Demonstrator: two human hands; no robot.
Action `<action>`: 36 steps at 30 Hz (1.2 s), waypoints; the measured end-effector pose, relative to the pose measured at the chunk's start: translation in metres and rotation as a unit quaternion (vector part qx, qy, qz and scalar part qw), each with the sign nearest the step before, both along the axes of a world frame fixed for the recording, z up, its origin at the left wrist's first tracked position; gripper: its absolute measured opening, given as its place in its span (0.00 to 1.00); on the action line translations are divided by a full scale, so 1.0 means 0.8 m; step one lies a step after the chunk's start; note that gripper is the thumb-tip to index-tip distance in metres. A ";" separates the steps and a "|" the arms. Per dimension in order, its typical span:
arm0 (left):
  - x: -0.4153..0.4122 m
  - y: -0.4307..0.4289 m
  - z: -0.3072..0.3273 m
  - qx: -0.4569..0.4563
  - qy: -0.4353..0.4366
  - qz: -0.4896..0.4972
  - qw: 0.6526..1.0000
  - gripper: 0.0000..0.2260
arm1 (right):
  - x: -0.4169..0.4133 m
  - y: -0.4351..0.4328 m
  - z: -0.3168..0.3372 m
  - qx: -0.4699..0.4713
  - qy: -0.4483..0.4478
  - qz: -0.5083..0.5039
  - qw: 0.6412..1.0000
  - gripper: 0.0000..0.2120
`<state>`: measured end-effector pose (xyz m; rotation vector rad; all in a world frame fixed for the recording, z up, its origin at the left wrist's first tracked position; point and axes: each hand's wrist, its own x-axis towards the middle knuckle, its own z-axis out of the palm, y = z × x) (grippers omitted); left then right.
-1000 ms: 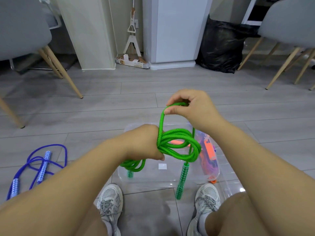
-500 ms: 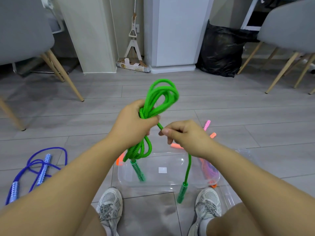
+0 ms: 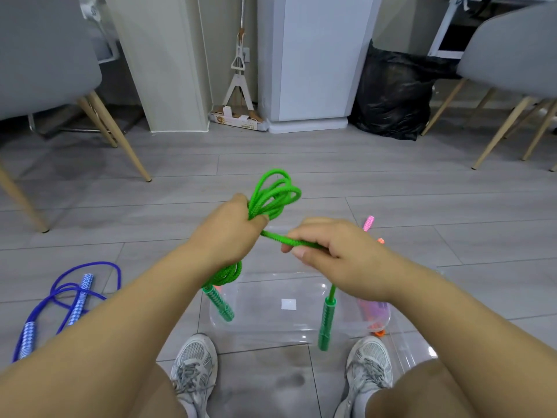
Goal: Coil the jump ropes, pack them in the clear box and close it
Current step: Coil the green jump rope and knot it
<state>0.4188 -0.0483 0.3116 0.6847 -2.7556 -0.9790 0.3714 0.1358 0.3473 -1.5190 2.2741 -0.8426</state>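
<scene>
My left hand (image 3: 229,233) grips the bundled loops of the green jump rope (image 3: 274,194), which stick up above its fist. My right hand (image 3: 334,251) pinches a free strand of that rope and holds it across, just right of the left hand. Both green handles hang down: one (image 3: 218,303) under the left hand, the other (image 3: 325,324) under the right. Below them on the floor sits the clear box (image 3: 259,324), with pink and orange ropes (image 3: 375,312) at its right end. A blue jump rope (image 3: 75,294) lies loose on the floor at the left.
My two shoes (image 3: 194,366) stand just in front of the box. A clear lid (image 3: 413,348) lies by the right shoe. Chairs with wooden legs (image 3: 117,137) stand left and right. A black bag (image 3: 391,95) and a mop (image 3: 239,86) are at the back wall.
The right hand has drawn the free strand out to the right, away from the bundle. The left hand keeps the loops raised; the right handle now hangs under the right wrist.
</scene>
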 end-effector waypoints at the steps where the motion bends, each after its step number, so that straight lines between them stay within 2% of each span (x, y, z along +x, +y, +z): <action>1: 0.001 0.000 0.002 0.007 -0.007 -0.019 1.000 0.11 | -0.004 -0.001 0.001 -0.026 0.001 -0.005 1.000 0.09; 5: 0.009 -0.001 0.012 0.083 -0.040 -0.091 0.992 0.16 | -0.020 -0.009 0.006 -0.085 0.045 -0.020 0.995 0.11; 8: 0.009 -0.001 0.006 0.003 -0.101 -0.146 0.984 0.18 | -0.027 -0.015 0.009 -0.092 0.051 -0.050 0.993 0.11; 10: 0.006 0.001 -0.001 -0.065 -0.127 -0.180 0.973 0.28 | -0.029 -0.022 0.010 -0.100 0.054 -0.062 0.992 0.07; 11: 0.004 0.004 -0.005 -0.089 -0.132 -0.190 0.969 0.31 | -0.031 -0.026 0.010 -0.105 0.053 -0.067 0.991 0.06; 15: 0.005 0.024 -0.002 -0.138 -0.134 -0.217 0.957 0.11 | -0.054 -0.037 0.007 -0.108 0.052 -0.124 0.985 0.04; 19: 0.007 0.028 0.005 -0.096 -0.123 -0.234 0.959 0.11 | -0.081 -0.034 -0.014 -0.065 -0.009 -0.192 0.979 0.08; 23: 0.009 0.025 0.008 0.032 -0.026 -0.228 0.973 0.17 | -0.089 -0.030 -0.037 -0.037 -0.118 -0.188 0.974 0.09; 26: 0.013 0.022 0.011 0.145 0.050 -0.209 0.966 0.20 | -0.082 -0.028 -0.047 0.034 -0.065 -0.148 0.986 0.05; 27: 0.012 0.022 0.012 0.190 0.078 -0.195 0.959 0.20 | -0.075 -0.028 -0.049 0.033 -0.081 -0.150 0.985 0.04; 29: 0.008 0.021 0.010 0.259 0.138 -0.147 0.945 0.17 | -0.060 -0.027 -0.051 0.004 -0.149 -0.158 0.976 0.08; 31: 0.001 0.017 0.009 0.262 0.177 -0.082 0.945 0.11 | -0.044 -0.027 -0.051 0.015 -0.167 -0.156 0.973 0.13; 33: -0.005 0.007 0.004 0.239 0.174 -0.030 0.955 0.06 | -0.029 -0.025 -0.046 0.031 -0.149 -0.146 0.978 0.14; 36: -0.014 -0.010 -0.013 0.135 0.120 0.029 0.983 0.06 | -0.011 -0.020 -0.033 0.100 -0.021 -0.126 0.987 0.15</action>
